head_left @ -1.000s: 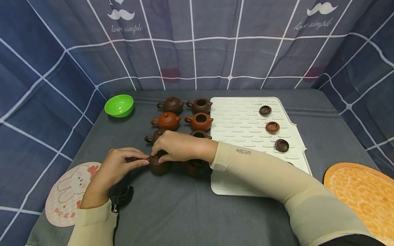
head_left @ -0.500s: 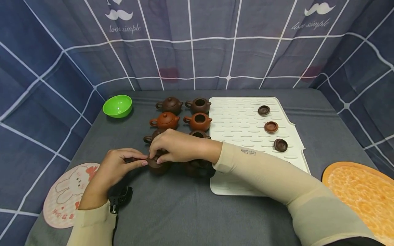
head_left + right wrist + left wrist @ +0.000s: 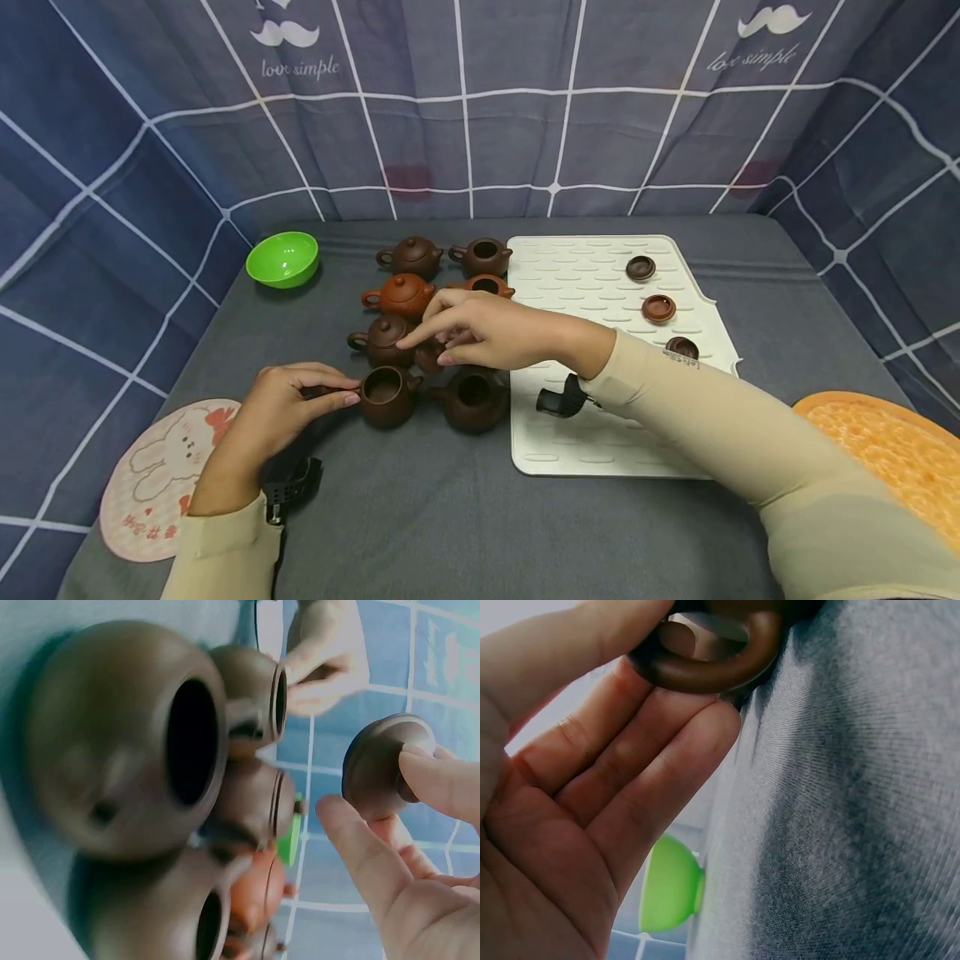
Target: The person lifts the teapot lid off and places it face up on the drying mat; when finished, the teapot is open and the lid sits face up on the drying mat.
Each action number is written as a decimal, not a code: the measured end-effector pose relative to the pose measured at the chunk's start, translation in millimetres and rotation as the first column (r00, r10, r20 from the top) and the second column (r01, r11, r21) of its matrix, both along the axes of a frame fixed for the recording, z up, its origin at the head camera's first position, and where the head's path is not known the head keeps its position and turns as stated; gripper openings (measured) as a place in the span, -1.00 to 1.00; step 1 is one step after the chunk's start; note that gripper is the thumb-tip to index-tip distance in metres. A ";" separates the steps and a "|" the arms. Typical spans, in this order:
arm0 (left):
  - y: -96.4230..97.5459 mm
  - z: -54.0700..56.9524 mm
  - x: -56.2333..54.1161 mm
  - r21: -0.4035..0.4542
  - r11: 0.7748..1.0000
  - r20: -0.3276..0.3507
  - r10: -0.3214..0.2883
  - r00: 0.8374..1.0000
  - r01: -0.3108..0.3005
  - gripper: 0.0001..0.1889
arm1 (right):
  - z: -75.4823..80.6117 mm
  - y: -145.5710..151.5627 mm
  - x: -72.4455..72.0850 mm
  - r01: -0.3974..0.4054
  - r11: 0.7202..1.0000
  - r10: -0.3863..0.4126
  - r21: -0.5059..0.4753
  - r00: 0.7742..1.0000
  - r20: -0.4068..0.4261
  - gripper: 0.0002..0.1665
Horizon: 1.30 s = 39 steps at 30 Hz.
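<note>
The left hand (image 3: 292,404) pinches the teapot (image 3: 386,412) beside it by its handle (image 3: 720,673), likely for steadiness. The right hand (image 3: 487,329) pinches a lid (image 3: 370,769) knob (image 3: 407,789)

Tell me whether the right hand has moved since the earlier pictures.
Yes, the right hand has moved rightward, closer to the white mat.

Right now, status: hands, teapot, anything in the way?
Left hand pinching handle of dark teapot. Right hand holding a lid, apart from that pot. Teapot upright, uncovered. Nothing over its opening.
</note>
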State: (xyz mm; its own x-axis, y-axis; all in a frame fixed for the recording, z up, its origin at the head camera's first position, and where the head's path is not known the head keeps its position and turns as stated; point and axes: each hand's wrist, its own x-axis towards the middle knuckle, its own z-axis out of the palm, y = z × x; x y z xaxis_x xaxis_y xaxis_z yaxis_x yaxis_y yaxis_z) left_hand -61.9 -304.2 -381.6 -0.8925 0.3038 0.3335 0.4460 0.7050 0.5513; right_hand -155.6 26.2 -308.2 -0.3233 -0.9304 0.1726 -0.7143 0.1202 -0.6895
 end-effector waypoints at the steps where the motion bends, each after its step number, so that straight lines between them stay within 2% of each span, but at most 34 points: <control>1: 0.0 0.0 0.2 0.003 1.000 0.000 0.000 1.000 0.000 -0.79 | -0.3 6.7 -2.5 0.015 1.000 -0.015 0.003 1.000 0.024 -0.50; 3: -0.1 -0.1 0.5 0.005 1.000 -0.001 0.002 1.000 -0.002 -0.79 | -1.4 20.1 -7.7 0.035 0.999 -0.035 -0.002 0.995 0.094 -0.51; 5: -0.1 -0.1 0.7 0.006 1.000 0.000 0.004 1.000 -0.004 -0.79 | -4.4 33.8 -13.1 0.055 0.998 -0.050 -0.021 0.979 0.196 -0.48; 7: -0.1 -0.1 0.5 0.004 1.000 0.002 0.006 1.000 -0.006 -0.80 | -7.6 48.3 -17.4 0.083 0.996 -0.065 -0.040 0.941 0.331 -0.40; 10: 0.2 0.3 -0.1 0.003 1.000 0.004 0.007 1.000 -0.007 -0.80 | -13.1 69.3 -22.1 0.142 0.987 -0.088 -0.069 0.857 0.507 -0.27; 12: 0.7 0.8 -0.7 0.001 1.000 0.003 0.007 1.000 -0.007 -0.80 | -15.8 82.9 -23.8 0.186 0.980 -0.114 -0.070 0.814 0.570 -0.23; 14: 0.9 1.2 -1.2 -0.003 1.000 0.002 0.008 1.000 -0.008 -0.80 | -18.5 94.4 -25.4 0.229 0.971 -0.146 -0.071 0.797 0.586 -0.21; 19: 0.9 1.0 -1.5 -0.011 1.000 0.001 0.017 1.000 -0.017 -0.80 | -24.8 116.7 -25.8 0.298 0.954 -0.223 -0.039 0.789 0.572 -0.17; 28: 1.4 -0.1 -0.4 -0.007 1.000 0.006 0.021 1.000 -0.021 -0.80 | -37.9 141.2 -18.1 0.329 0.944 -0.267 0.003 0.762 0.590 -0.23; 33: 2.4 1.2 -0.4 -0.009 1.000 0.016 0.029 0.999 -0.028 -0.81 | -46.9 148.5 -9.7 0.301 0.952 -0.276 0.061 0.753 0.597 -0.29; 39: 2.7 1.0 -0.7 -0.011 0.999 0.015 0.034 0.999 -0.033 -0.81 | -57.4 148.6 0.6 0.223 0.968 -0.246 0.113 0.766 0.594 -0.34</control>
State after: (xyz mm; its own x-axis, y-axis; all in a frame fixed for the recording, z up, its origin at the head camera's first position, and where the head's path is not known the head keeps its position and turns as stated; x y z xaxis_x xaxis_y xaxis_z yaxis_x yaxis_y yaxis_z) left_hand -62.5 -301.5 -380.6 -0.9072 0.2774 0.3163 0.4136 0.7256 0.5500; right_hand -155.0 174.7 -365.6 -0.5593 -0.8135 -0.1595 -0.1052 0.2605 -0.9597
